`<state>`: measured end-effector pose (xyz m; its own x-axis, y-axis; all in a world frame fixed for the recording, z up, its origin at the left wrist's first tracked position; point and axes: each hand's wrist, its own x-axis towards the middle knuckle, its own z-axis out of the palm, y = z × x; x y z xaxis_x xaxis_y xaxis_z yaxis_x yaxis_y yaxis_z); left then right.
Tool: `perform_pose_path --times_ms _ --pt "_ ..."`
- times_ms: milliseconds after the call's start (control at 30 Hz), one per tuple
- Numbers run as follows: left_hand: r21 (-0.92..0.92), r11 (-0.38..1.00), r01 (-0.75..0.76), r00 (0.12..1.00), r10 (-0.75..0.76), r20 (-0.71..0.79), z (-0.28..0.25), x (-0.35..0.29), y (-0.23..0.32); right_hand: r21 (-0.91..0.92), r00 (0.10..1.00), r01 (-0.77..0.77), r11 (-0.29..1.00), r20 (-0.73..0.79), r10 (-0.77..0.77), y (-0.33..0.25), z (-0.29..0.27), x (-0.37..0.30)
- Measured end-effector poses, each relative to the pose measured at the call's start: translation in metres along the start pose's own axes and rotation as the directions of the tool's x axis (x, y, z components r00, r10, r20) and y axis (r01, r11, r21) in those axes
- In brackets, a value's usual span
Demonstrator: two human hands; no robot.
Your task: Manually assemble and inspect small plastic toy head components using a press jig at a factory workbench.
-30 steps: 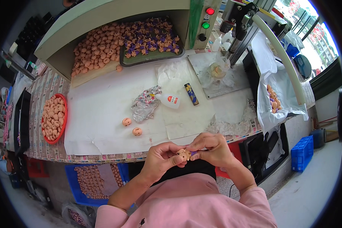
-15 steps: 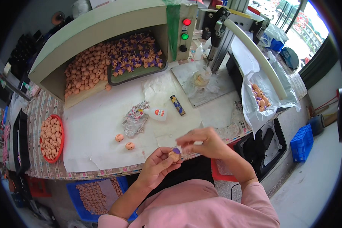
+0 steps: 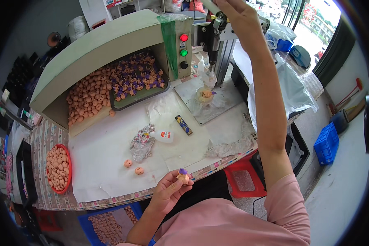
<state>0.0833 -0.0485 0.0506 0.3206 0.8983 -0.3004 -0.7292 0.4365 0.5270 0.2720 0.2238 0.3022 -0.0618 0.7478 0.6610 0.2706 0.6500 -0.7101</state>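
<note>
My left hand (image 3: 168, 191) pinches a small peach doll figure (image 3: 183, 178) with a purple tip, held just in front of the table's near edge. High up, my right hand (image 3: 242, 19) is closed round the cream lever handle (image 3: 211, 6) of a hand press; part of the hand is cut off by the upper edge. Below the press's dark rod (image 3: 214, 48), a round plastic-wrapped holder (image 3: 204, 95) sits on a metal plate (image 3: 194, 110). A peach piece with a bit of purple lies in it. Two round peach doll heads (image 3: 128, 164) rest on the white sheet.
A beige box-like machine (image 3: 98, 45) shelters a heap of peach heads (image 3: 88, 95) and a black tray (image 3: 140, 98) of peach-and-purple pieces. A red basket (image 3: 69, 172) of heads stands left. A white bottle (image 3: 164, 136), crumpled floral bag (image 3: 142, 143) and dark-blue patterned stick (image 3: 183, 125) lie mid-table.
My right hand has left the figure and risen to the press lever, whose handle swung from lower right to up. A peach-and-purple piece now shows in the holder. My left hand keeps its figure.
</note>
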Motion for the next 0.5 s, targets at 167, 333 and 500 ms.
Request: perform_pose_path --times_ms 167,333,500 --pt "-0.026 0.997 -0.069 0.997 0.068 -0.032 -0.019 -0.013 0.015 -0.44 0.959 0.008 0.898 -0.251 -0.132 0.066 -0.002 -0.073" --pt "0.017 0.993 -0.121 0.985 0.122 -0.121 -0.029 -0.019 0.032 -0.53 0.97 -0.153 0.834 0.079 0.229 0.144 0.007 -0.161" --pt "0.027 0.992 -0.121 0.991 0.122 -0.06 -0.015 0.0 0.032 -0.536 0.999 0.039 0.844 0.046 -0.017 0.176 0.024 -0.181"
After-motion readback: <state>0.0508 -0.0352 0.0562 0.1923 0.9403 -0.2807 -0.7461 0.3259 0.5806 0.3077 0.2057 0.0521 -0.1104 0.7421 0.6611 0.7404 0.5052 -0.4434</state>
